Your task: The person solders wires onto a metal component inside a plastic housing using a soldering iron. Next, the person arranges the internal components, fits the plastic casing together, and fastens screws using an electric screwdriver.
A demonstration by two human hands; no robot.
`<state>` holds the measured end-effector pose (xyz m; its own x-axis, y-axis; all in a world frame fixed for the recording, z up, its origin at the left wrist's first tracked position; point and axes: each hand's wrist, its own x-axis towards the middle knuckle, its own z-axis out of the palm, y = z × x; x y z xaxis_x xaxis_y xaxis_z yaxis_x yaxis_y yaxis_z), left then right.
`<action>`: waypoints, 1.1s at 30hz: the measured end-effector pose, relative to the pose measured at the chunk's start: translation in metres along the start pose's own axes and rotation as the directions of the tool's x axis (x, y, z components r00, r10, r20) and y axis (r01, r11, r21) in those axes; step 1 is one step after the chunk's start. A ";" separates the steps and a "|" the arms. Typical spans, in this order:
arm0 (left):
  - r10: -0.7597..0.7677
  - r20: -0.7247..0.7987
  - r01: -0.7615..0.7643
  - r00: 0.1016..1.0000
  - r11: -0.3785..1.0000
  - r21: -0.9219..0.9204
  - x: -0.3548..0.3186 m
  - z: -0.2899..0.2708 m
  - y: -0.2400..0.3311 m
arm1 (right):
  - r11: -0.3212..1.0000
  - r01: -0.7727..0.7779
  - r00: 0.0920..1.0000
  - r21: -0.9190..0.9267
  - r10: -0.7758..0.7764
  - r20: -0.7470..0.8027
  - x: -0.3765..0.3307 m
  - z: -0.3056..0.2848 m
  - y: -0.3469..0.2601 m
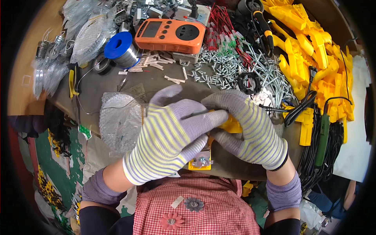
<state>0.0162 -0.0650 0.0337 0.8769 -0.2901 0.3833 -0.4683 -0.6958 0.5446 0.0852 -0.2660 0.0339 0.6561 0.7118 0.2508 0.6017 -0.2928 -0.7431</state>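
Observation:
Both my hands, in striped grey-and-yellow knit gloves, meet over a yellow plastic housing close to the table's front edge. My left hand is bent around the near part of it, thumb below and fingers reaching across the top. My right hand grips its far right part between thumb and fingers. At the near end, a clear piece with metal bits sits in the yellow plastic. Much of the housing is hidden under the gloves, and whatever my fingertips touch inside it does not show.
Behind my hands lie an orange meter, a blue solder spool and a pile of screws. Yellow housings heap up at right, near a green-handled tool and black cables. Bubble wrap and yellow-handled pliers are at left.

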 end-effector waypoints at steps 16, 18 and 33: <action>0.114 -0.076 -0.104 0.991 0.986 0.132 -0.060 0.025 0.012 | 0.976 0.150 0.803 -0.156 -0.028 0.595 0.054 -0.022 -0.015; 0.112 -0.072 -0.102 0.991 0.986 0.132 -0.060 0.026 0.011 | 0.923 0.313 0.859 -0.223 -0.174 0.482 0.037 -0.013 -0.014; 0.116 -0.051 -0.107 0.992 0.981 0.159 -0.062 0.017 0.011 | 0.950 0.112 0.977 -0.291 -0.051 0.209 0.014 -0.011 -0.029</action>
<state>-0.0413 -0.0661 0.0028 0.8098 -0.3349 0.4818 -0.5359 -0.7565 0.3748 0.0821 -0.2543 0.0663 0.5147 0.8436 0.1532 0.7777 -0.3842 -0.4977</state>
